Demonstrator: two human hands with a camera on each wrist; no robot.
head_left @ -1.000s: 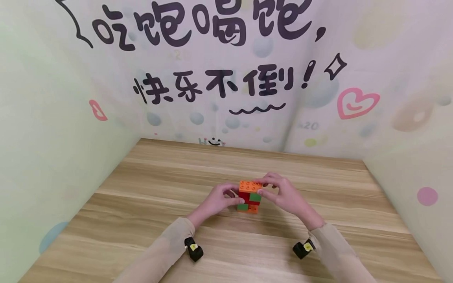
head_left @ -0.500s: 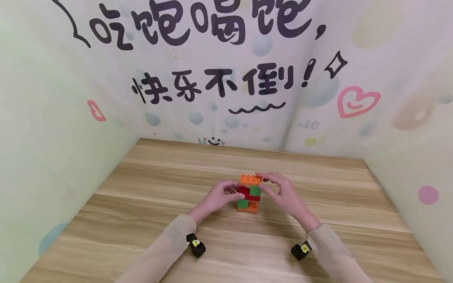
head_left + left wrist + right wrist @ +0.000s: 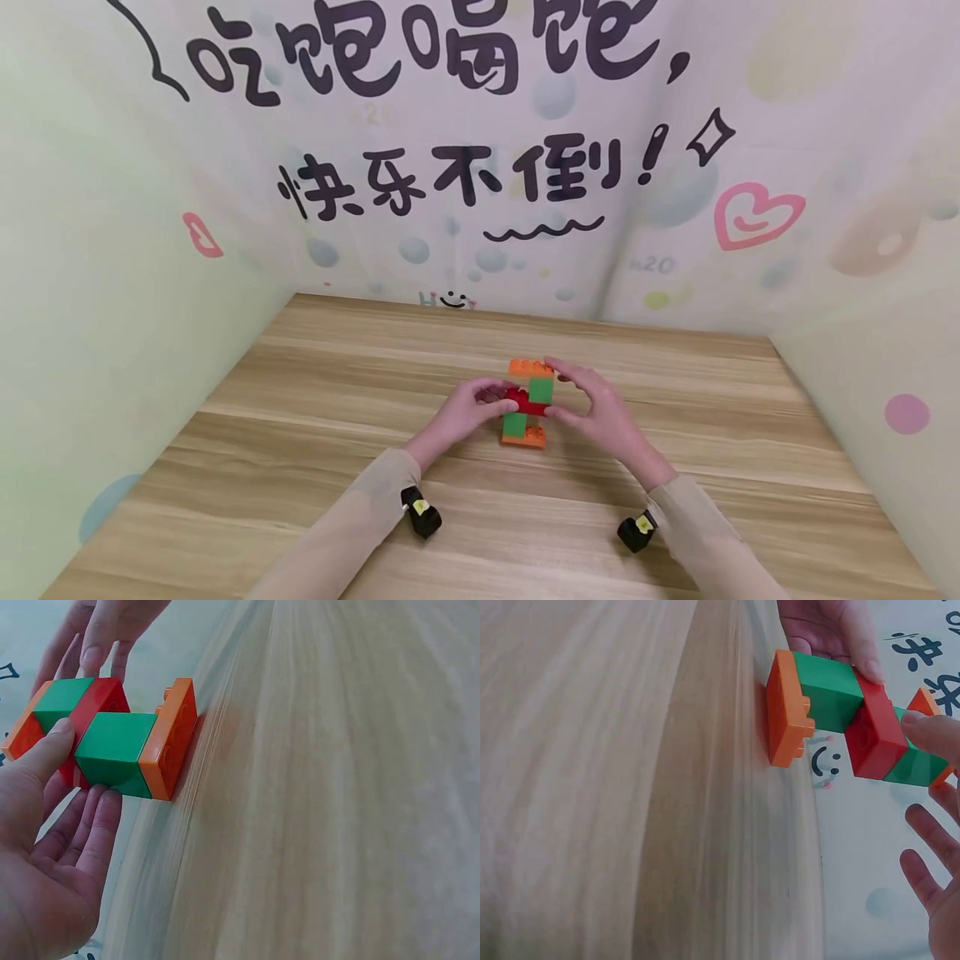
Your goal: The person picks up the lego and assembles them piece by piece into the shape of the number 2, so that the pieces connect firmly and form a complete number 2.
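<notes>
A stack of large toy bricks is held together by both hands: an orange base brick [image 3: 522, 442], a lower green brick [image 3: 116, 742], a red brick [image 3: 877, 735] in the middle, an upper green brick [image 3: 541, 390] and an orange top brick [image 3: 527, 367]. The green bricks sit on opposite sides, leaving an S outline. My left hand [image 3: 467, 417] pinches the red brick, thumb in front and fingers behind. My right hand [image 3: 607, 417] holds the upper part from the right, its thumb near the red and upper green bricks, its index fingertip at the orange top.
The wood-grain tabletop [image 3: 315, 500] lies around the stack. Behind it rises a printed cloth backdrop [image 3: 420, 258], with pale side panels at left and right. A black camera [image 3: 423, 512] is strapped at the left wrist, another black camera [image 3: 636, 532] at the right.
The stack has tipped back, its top moving up in the head view so its front sides show more and its top studs less. My right thumb has slid lower, to the red brick's level.
</notes>
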